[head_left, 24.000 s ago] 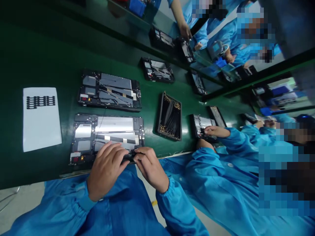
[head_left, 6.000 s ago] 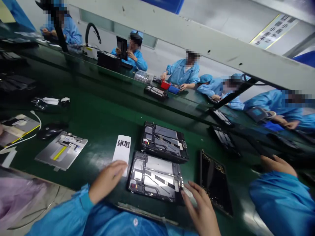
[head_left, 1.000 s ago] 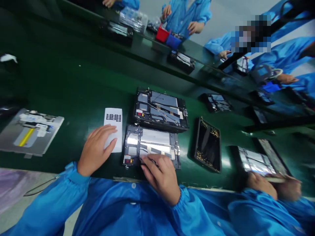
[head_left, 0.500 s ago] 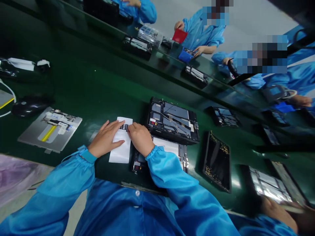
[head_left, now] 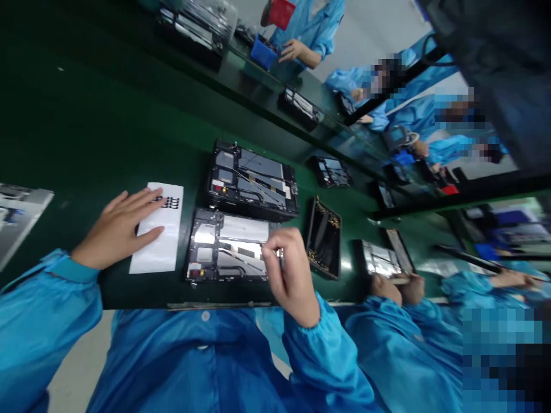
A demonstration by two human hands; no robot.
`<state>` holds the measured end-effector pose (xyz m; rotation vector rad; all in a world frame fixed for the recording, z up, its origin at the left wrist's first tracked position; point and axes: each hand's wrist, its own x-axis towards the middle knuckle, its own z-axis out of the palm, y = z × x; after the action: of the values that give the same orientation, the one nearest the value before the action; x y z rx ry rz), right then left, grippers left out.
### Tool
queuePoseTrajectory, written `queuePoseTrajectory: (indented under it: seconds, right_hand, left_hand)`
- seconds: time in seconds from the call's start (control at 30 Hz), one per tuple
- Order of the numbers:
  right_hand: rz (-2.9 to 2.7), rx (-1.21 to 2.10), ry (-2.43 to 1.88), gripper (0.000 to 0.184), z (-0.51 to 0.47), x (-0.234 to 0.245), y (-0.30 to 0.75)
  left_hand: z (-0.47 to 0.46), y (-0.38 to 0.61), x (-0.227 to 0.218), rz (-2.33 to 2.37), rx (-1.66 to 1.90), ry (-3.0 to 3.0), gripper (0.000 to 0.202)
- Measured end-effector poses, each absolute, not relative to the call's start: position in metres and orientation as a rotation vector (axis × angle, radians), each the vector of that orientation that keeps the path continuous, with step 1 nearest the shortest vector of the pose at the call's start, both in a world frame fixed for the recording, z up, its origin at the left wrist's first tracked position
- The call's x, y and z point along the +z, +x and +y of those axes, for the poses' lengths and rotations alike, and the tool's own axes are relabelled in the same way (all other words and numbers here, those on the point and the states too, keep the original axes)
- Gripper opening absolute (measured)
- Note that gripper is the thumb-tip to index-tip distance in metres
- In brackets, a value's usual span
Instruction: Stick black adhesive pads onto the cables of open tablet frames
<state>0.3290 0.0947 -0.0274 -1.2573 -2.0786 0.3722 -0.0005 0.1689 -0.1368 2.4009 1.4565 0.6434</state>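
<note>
One open device (head_left: 239, 229) lies on the tabletop (head_left: 107, 143) beside a white sheet (head_left: 159, 249) bearing small black pieces (head_left: 173, 202). The left hand (head_left: 120, 226) rests on the sheet, fingers spread; the right hand (head_left: 290, 269) curls over the device's right end, and I cannot tell whether its fingers pinch anything. This looks like fitting a small piece, calling for careful alignment next. No writing is legible.

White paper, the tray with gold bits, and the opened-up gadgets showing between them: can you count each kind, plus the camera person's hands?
White paper: 1
Tray with gold bits: 1
Opened-up gadgets: 2, a front gadget and a back gadget (maybe on a stack)
Camera person's hands: 2, left hand and right hand
Total: 6
</note>
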Motion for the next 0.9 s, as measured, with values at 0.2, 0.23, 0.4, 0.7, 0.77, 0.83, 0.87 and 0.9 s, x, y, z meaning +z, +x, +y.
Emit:
queuePoseTrajectory:
  seconds: [0.2, 0.23, 0.4, 0.7, 0.77, 0.83, 0.87, 0.9]
  right_hand:
    - [-2.115, 0.396, -1.601, 0.013, 0.015, -0.076, 0.401]
    - [-2.131, 0.366, -1.610, 0.014, 0.011, -0.083, 0.402]
    - [-2.200, 0.267, -1.561, 0.013, 0.018, -0.097, 0.399]
    - [-2.303, 0.334, -1.542, 0.016, 0.027, -0.100, 0.403]
    - [-2.312, 0.327, -1.550, 0.016, 0.027, -0.100, 0.402]
    - [-2.316, 0.308, -1.556, 0.017, 0.027, -0.101, 0.401]
    - [-2.317, 0.296, -1.558, 0.017, 0.027, -0.101, 0.400]
    - [-2.317, 0.285, -1.559, 0.018, 0.027, -0.101, 0.400]
  left_hand:
    - [0.119, 0.069, -0.091, 1.402, 1.069, 2.349, 0.022]
    - [0.106, 0.091, -0.086, 1.311, 1.056, 2.370, 0.017]
    - [0.062, 0.192, -0.098, 1.062, 0.895, 2.453, 0.010]
    - [0.068, 0.219, -0.122, 1.161, 0.905, 2.370, 0.009]
    - [0.067, 0.218, -0.121, 1.162, 0.900, 2.364, 0.008]
    - [0.067, 0.219, -0.121, 1.165, 0.891, 2.362, 0.007]
    - [0.067, 0.219, -0.121, 1.163, 0.889, 2.362, 0.006]
    - [0.067, 0.219, -0.122, 1.163, 0.887, 2.362, 0.005]
